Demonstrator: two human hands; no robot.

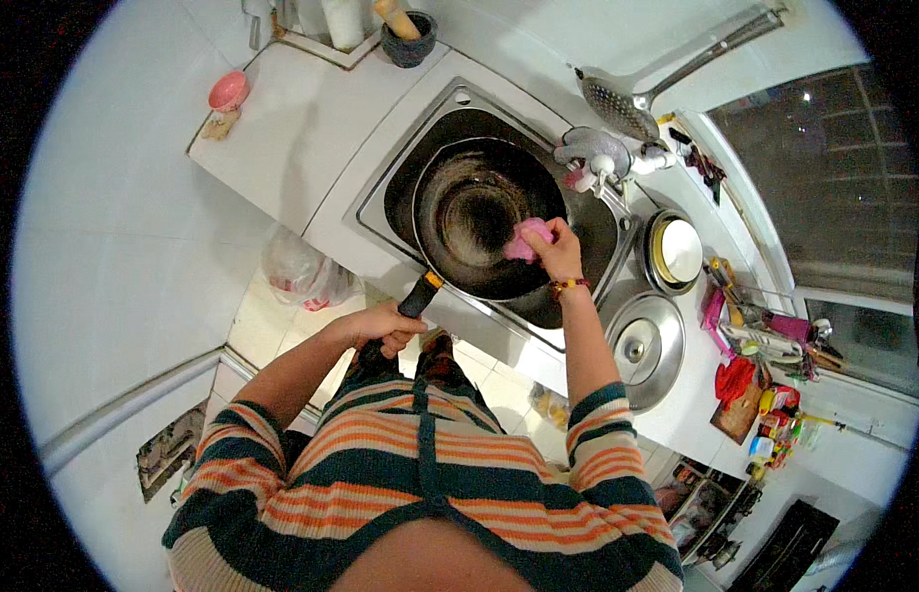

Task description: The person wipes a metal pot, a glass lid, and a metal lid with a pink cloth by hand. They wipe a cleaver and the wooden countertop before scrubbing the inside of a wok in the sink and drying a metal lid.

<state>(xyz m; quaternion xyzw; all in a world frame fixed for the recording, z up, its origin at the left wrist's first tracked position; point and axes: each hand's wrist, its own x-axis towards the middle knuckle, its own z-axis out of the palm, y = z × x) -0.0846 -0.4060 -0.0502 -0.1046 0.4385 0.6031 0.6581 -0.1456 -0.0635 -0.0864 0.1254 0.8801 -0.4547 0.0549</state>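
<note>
A dark wok (467, 222) rests in the metal sink (400, 177), its long handle (417, 294) reaching out over the front edge toward me. Wrapped around the end of that handle is my left hand (385, 327). My right hand (559, 248) grips a pink cloth (530, 238) against the inner right side of the wok. A beaded bracelet circles my right wrist. The faucet (602, 169) stands at the sink's far right corner, with a grey cloth (596, 144) draped by it. Part of the sink basin is hidden beneath the wok.
Right of the sink sit stacked bowls (678, 251) and a round metal lid (641, 351). A perforated skimmer (619, 107) hangs on the wall. A stone mortar (409, 52) and a pink bowl (228, 92) stand on the left counter. Plastic bags (300, 270) hang below.
</note>
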